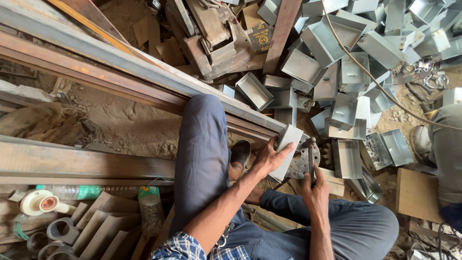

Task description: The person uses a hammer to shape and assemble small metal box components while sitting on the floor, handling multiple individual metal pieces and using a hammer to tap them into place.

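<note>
I sit on the ground with my legs bent. My left hand point(270, 156) grips a grey sheet-metal box point(287, 142), holding it tilted on a round perforated metal plate point(299, 165). My right hand point(315, 189) is closed around the handle of a hammer point(310, 156), whose head is just above the plate beside the box. My foot in a dark sandal point(239, 153) rests left of the box.
A large heap of similar grey metal boxes point(346, 62) fills the upper right. Long rusty steel beams point(110, 62) run diagonally at left. Plastic bottles point(82, 192), metal rings and folded plates lie at lower left. Another person's leg and shoe point(435, 139) are at right.
</note>
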